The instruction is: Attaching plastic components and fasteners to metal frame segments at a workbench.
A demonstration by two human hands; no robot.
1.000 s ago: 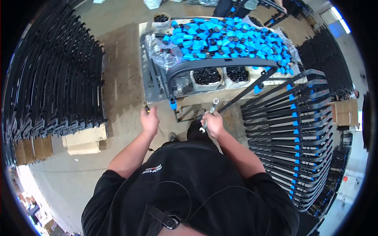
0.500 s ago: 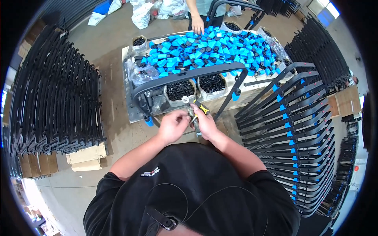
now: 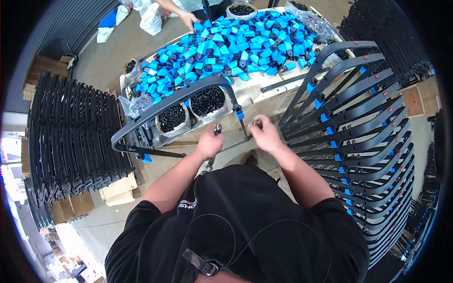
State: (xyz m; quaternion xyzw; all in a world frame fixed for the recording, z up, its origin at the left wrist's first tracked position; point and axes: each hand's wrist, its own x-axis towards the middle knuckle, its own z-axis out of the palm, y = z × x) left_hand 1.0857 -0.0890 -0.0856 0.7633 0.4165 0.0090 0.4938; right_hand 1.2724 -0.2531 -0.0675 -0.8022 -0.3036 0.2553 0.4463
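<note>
My left hand point(image 3: 210, 144) is closed around a metal wrench point(image 3: 218, 128); its round head sticks out above the fist and its lower end shows beneath. To the right, my right hand point(image 3: 268, 136) pinches a small yellow-and-black handled tool point(image 3: 257, 124), mostly hidden by the fingers. This hand is beside the right leg of a black tubular frame point(image 3: 177, 97). The frame leans against the table edge, with a blue plastic foot point(image 3: 239, 114) on that leg and another blue piece point(image 3: 146, 158) at its left end.
A large heap of blue plastic caps point(image 3: 222, 49) covers the table. Bags of small black parts point(image 3: 171, 118) stand at its near edge. Black frames point(image 3: 358, 141) are racked close on my right, more stacked frames point(image 3: 78, 141) on the left. Another person's hand point(image 3: 189, 20) reaches into the heap.
My hands have moved apart, the right one toward the frame's right leg, the left keeping the wrench. The view has shifted, so the table and the frame sit further left.
</note>
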